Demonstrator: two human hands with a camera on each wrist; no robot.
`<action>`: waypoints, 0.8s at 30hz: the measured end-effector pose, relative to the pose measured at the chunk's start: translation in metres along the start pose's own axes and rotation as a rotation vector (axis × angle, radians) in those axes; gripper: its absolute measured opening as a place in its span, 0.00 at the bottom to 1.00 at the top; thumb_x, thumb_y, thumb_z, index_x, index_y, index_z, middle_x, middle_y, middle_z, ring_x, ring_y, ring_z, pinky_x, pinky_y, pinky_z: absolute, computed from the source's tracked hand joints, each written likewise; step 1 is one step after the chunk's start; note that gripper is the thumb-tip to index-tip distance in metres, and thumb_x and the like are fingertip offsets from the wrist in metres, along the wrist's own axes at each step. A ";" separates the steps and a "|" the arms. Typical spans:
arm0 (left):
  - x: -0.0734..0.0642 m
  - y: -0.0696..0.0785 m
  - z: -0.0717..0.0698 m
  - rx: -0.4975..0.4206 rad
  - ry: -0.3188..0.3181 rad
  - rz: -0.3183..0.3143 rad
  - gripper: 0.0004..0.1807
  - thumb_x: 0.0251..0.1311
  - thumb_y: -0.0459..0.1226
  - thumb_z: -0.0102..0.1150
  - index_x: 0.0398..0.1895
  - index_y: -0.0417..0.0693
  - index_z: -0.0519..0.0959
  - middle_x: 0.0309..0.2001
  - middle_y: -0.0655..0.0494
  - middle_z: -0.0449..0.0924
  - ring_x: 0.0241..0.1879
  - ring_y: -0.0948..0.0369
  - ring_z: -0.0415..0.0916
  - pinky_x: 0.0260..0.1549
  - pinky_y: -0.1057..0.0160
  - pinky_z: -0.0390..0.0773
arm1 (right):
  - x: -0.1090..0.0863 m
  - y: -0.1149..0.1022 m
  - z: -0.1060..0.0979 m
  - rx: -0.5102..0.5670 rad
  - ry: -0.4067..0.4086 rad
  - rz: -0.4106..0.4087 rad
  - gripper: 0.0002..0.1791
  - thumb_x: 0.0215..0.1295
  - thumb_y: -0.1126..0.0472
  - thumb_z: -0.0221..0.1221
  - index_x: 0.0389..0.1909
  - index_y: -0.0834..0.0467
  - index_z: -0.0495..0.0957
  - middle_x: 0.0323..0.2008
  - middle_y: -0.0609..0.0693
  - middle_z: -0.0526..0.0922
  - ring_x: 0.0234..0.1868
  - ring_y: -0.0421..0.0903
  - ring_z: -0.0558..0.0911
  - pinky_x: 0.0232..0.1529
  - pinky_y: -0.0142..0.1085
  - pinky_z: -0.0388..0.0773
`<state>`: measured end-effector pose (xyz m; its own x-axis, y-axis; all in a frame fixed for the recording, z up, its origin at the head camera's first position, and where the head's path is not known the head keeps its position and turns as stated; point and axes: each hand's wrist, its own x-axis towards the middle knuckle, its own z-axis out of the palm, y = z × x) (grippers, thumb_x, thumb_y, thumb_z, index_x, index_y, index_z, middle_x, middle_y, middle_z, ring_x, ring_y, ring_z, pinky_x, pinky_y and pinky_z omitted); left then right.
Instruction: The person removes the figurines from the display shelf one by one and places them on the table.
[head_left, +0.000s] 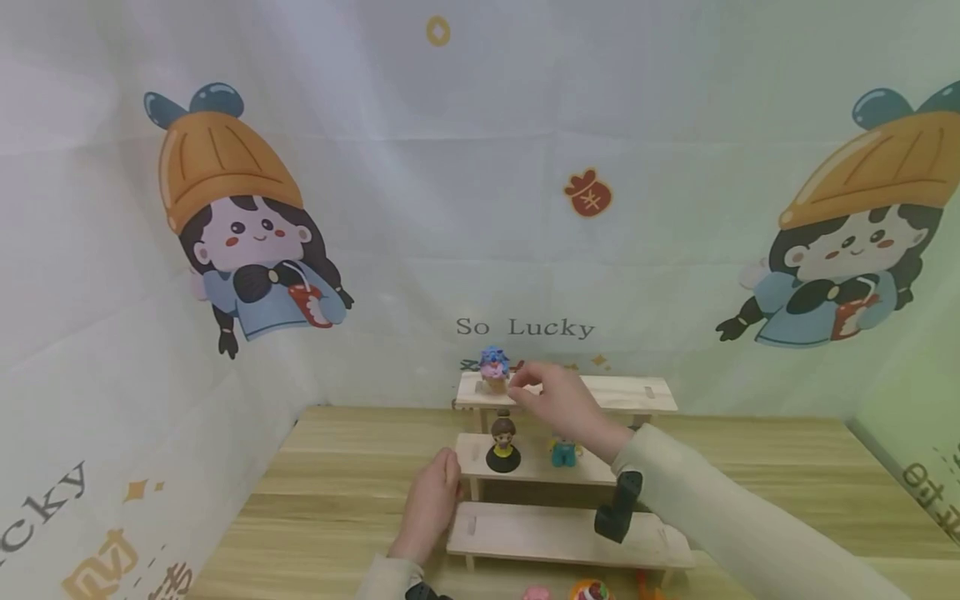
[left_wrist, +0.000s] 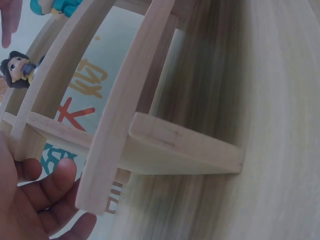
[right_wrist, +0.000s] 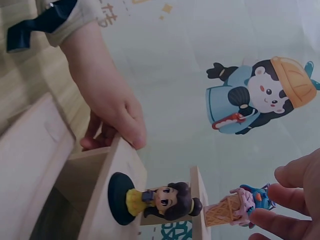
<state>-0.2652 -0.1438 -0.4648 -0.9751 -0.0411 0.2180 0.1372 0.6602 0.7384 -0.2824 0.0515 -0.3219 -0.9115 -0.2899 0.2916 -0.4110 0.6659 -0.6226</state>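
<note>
A wooden three-tier display shelf [head_left: 570, 533] stands on the table. On its top tier, at the left, is an ice cream cone figurine [head_left: 494, 372] with a pink scoop and a blue character on top. My right hand [head_left: 558, 404] is just right of this figurine, fingers bent and apart around its upper part in the right wrist view [right_wrist: 292, 200]; contact is unclear. A brown-haired doll figurine [head_left: 503, 446] on a black base and a teal figurine [head_left: 566, 452] stand on the middle tier. My left hand [head_left: 431, 504] grips that tier's left end, thumb on top, fingers below.
At the front edge of the head view, a pink item [head_left: 536, 592], a round orange item with fruit-like toppings [head_left: 592, 590] and another orange piece [head_left: 649, 586] are partly cut off. A printed cloth [head_left: 405, 208] hangs behind the wood-grain table [head_left: 300, 492].
</note>
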 end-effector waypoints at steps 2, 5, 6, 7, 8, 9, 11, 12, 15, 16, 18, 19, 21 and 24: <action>0.000 0.000 0.000 -0.006 0.001 -0.004 0.18 0.74 0.41 0.33 0.25 0.48 0.65 0.17 0.59 0.69 0.17 0.63 0.64 0.17 0.65 0.64 | 0.004 -0.002 -0.001 0.012 0.018 0.020 0.08 0.65 0.56 0.59 0.39 0.56 0.80 0.47 0.54 0.83 0.49 0.52 0.80 0.49 0.47 0.76; 0.000 0.000 0.001 -0.007 0.003 -0.006 0.18 0.74 0.42 0.33 0.25 0.48 0.65 0.17 0.59 0.69 0.17 0.63 0.64 0.17 0.65 0.64 | 0.010 -0.005 0.000 0.009 0.035 0.035 0.10 0.66 0.55 0.58 0.40 0.57 0.79 0.47 0.54 0.83 0.50 0.52 0.80 0.51 0.48 0.75; 0.000 0.000 0.001 -0.008 0.001 -0.011 0.18 0.74 0.42 0.33 0.25 0.49 0.65 0.17 0.59 0.69 0.17 0.63 0.64 0.17 0.64 0.64 | 0.011 -0.005 0.001 0.007 0.039 0.040 0.10 0.66 0.55 0.58 0.41 0.57 0.79 0.46 0.53 0.83 0.50 0.52 0.80 0.52 0.48 0.75; 0.000 0.000 0.001 -0.008 0.000 -0.013 0.18 0.74 0.42 0.33 0.25 0.49 0.65 0.17 0.59 0.69 0.17 0.63 0.63 0.17 0.64 0.64 | 0.013 -0.005 0.001 0.001 0.045 0.040 0.10 0.66 0.55 0.58 0.41 0.57 0.79 0.46 0.53 0.83 0.51 0.52 0.80 0.53 0.48 0.75; -0.001 0.000 0.000 -0.005 0.001 -0.012 0.18 0.74 0.42 0.33 0.25 0.49 0.65 0.17 0.59 0.69 0.16 0.63 0.63 0.17 0.64 0.64 | 0.014 -0.006 0.001 0.000 0.051 0.043 0.10 0.66 0.54 0.58 0.41 0.57 0.79 0.45 0.53 0.83 0.51 0.52 0.80 0.53 0.48 0.74; -0.001 0.000 0.000 -0.005 0.000 -0.015 0.18 0.75 0.42 0.33 0.25 0.49 0.65 0.17 0.59 0.69 0.16 0.63 0.63 0.17 0.64 0.64 | 0.015 -0.006 0.001 -0.002 0.059 0.040 0.10 0.66 0.55 0.58 0.40 0.57 0.79 0.44 0.53 0.83 0.51 0.52 0.80 0.53 0.48 0.75; 0.000 0.000 0.000 -0.008 0.000 -0.018 0.18 0.75 0.43 0.32 0.25 0.49 0.65 0.17 0.59 0.69 0.17 0.62 0.63 0.17 0.64 0.64 | 0.018 -0.006 0.001 0.013 0.070 0.053 0.10 0.66 0.55 0.58 0.40 0.57 0.78 0.44 0.52 0.83 0.50 0.51 0.80 0.53 0.47 0.75; 0.000 0.000 0.000 -0.011 -0.002 -0.019 0.18 0.75 0.43 0.32 0.26 0.49 0.65 0.18 0.59 0.69 0.17 0.62 0.63 0.17 0.64 0.64 | 0.020 -0.006 0.001 0.021 0.076 0.058 0.09 0.66 0.55 0.58 0.40 0.57 0.78 0.43 0.52 0.82 0.49 0.50 0.80 0.52 0.46 0.75; 0.000 0.000 -0.001 -0.016 -0.004 -0.014 0.18 0.75 0.43 0.32 0.25 0.49 0.65 0.18 0.59 0.69 0.17 0.62 0.63 0.18 0.64 0.65 | 0.025 -0.006 0.000 0.046 0.095 0.073 0.09 0.66 0.56 0.58 0.41 0.57 0.77 0.42 0.51 0.81 0.46 0.48 0.79 0.49 0.43 0.76; 0.000 0.000 -0.001 -0.018 -0.006 -0.012 0.18 0.75 0.42 0.32 0.25 0.49 0.65 0.18 0.59 0.69 0.17 0.62 0.63 0.18 0.64 0.65 | 0.026 -0.006 0.000 0.054 0.098 0.081 0.09 0.66 0.56 0.57 0.42 0.57 0.77 0.42 0.51 0.80 0.45 0.47 0.78 0.47 0.42 0.76; 0.000 0.000 -0.001 -0.020 -0.010 -0.009 0.18 0.75 0.42 0.32 0.25 0.48 0.64 0.18 0.59 0.69 0.17 0.62 0.64 0.18 0.64 0.65 | 0.029 -0.005 0.001 0.048 0.107 0.080 0.10 0.66 0.56 0.57 0.42 0.57 0.77 0.41 0.51 0.79 0.43 0.47 0.77 0.45 0.41 0.75; 0.000 0.000 -0.001 -0.019 -0.011 -0.007 0.18 0.75 0.42 0.32 0.25 0.48 0.64 0.18 0.59 0.69 0.17 0.62 0.64 0.18 0.64 0.65 | 0.030 -0.005 0.001 0.047 0.110 0.083 0.11 0.66 0.55 0.57 0.43 0.57 0.77 0.41 0.51 0.79 0.43 0.47 0.77 0.45 0.41 0.75; -0.001 0.000 -0.001 -0.017 -0.012 -0.004 0.18 0.75 0.42 0.32 0.25 0.48 0.64 0.18 0.59 0.69 0.17 0.62 0.64 0.18 0.64 0.65 | 0.033 -0.005 0.002 0.034 0.113 0.081 0.14 0.67 0.53 0.57 0.46 0.57 0.76 0.43 0.52 0.79 0.45 0.48 0.76 0.46 0.42 0.75; -0.001 -0.001 0.000 -0.025 -0.016 -0.010 0.18 0.75 0.42 0.32 0.26 0.48 0.65 0.18 0.58 0.69 0.17 0.62 0.64 0.18 0.65 0.66 | 0.038 -0.003 0.005 0.010 0.104 0.083 0.19 0.67 0.50 0.56 0.52 0.58 0.75 0.49 0.53 0.79 0.51 0.50 0.76 0.51 0.45 0.74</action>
<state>-0.2639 -0.1449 -0.4659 -0.9790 -0.0356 0.2009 0.1319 0.6406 0.7565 -0.3155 0.0350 -0.3124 -0.9362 -0.1611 0.3124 -0.3351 0.6773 -0.6550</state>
